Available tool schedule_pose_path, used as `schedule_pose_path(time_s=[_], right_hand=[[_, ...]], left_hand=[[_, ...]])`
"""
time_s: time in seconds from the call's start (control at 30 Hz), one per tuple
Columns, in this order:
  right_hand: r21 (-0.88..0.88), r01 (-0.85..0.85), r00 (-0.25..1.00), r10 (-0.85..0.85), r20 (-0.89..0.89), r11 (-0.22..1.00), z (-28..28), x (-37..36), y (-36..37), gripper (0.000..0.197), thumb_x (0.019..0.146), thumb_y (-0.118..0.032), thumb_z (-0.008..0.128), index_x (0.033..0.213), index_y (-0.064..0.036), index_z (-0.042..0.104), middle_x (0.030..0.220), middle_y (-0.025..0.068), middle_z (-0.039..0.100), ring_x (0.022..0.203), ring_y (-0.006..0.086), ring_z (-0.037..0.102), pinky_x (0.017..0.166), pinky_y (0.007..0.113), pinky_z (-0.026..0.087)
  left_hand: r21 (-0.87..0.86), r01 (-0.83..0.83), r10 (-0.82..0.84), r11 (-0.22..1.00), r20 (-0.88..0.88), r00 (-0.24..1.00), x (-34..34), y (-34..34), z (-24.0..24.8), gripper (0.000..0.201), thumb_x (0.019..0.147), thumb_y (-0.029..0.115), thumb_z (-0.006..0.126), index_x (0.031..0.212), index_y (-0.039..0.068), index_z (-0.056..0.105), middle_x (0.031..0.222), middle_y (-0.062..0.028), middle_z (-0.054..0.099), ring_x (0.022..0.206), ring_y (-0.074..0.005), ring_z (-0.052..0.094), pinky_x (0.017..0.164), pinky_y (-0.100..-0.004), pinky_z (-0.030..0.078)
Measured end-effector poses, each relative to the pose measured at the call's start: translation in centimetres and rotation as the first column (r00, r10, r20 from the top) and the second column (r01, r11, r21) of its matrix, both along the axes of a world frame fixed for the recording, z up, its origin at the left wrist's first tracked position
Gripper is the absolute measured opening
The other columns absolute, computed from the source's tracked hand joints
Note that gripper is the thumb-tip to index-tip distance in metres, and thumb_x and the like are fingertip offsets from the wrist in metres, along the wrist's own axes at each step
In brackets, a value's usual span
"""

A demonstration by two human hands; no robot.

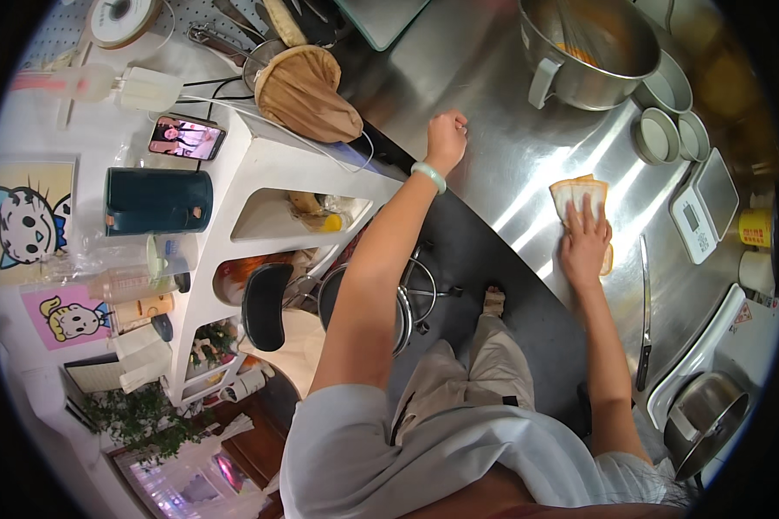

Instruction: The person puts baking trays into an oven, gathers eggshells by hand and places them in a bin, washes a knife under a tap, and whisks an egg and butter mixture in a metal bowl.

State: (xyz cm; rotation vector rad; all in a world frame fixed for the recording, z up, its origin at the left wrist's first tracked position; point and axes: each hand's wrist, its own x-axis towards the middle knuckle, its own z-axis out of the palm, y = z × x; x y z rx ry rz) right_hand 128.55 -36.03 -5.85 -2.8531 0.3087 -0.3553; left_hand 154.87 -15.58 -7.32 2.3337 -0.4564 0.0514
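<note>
The person's right hand presses the folded cloth to the steel worktop, fingers slightly apart; left hand curled, fingers together, nothing visible in it. Risk: a wide rightward slide could meet the long knife, lying near. Metal mixing bowl holds a whisk and orange contents, kind unclear.

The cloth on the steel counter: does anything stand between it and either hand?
Nothing visible does. The right hand rests on the cloth; toward the left hand, just the steel counter shows between. The knife lies to the cloth's right, outside that gap.
</note>
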Motion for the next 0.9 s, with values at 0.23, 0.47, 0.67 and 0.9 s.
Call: schedule_pose_path(time_s=[0.23,0.47,0.67,0.9], right_hand=[[0.009,-0.020,0.997,0.019,0.081,1.000,-4.2,13.9,3.1,0.047,0.076,-0.005,0.047,0.123,0.0022,0.046,0.136,0.0240,0.033,0.127,0.0394,0.030,0.107,0.044,0.023],[0.050,-0.216,0.973,0.210,0.098,0.975,-6.0,31.5,8.8,0.042,0.079,-0.005,0.046,0.121,-0.0009,0.048,0.136,0.0198,0.036,0.128,0.0314,0.032,0.108,0.037,0.023],[0.161,-0.671,0.738,0.672,0.056,0.724,-5.7,34.2,17.6,0.044,0.075,-0.001,0.051,0.118,-0.0071,0.054,0.136,0.0110,0.040,0.127,0.0245,0.035,0.106,0.034,0.029],[0.273,-0.842,0.528,0.816,0.236,0.466,-5.6,21.6,15.5,0.035,0.074,0.002,0.048,0.106,-0.0058,0.061,0.121,0.0108,0.055,0.115,0.0299,0.048,0.097,0.039,0.040]], left_hand=[[-0.275,-0.057,-0.001,0.960,-0.209,0.978,-11.1,8.2,4.0,0.004,0.079,-0.002,0.059,0.083,0.000,0.058,0.073,-0.0048,0.054,0.058,-0.0087,0.049,0.053,-0.0231,0.041],[-0.267,-0.411,0.148,0.872,-0.656,0.740,-31.4,16.1,2.8,0.006,0.079,0.000,0.061,0.085,0.002,0.058,0.078,-0.0015,0.059,0.068,-0.0063,0.054,0.063,-0.0208,0.045],[-0.038,-0.680,0.399,0.732,-0.785,0.473,-41.2,16.9,4.2,0.011,0.080,0.002,0.063,0.090,0.000,0.059,0.077,-0.0004,0.058,0.069,-0.0056,0.054,0.064,-0.0198,0.045],[-0.232,-0.672,0.297,0.704,-0.762,0.575,-44.6,18.6,4.5,0.013,0.081,-0.001,0.061,0.093,0.000,0.057,0.074,0.0018,0.055,0.067,-0.0038,0.052,0.061,-0.0174,0.042]])
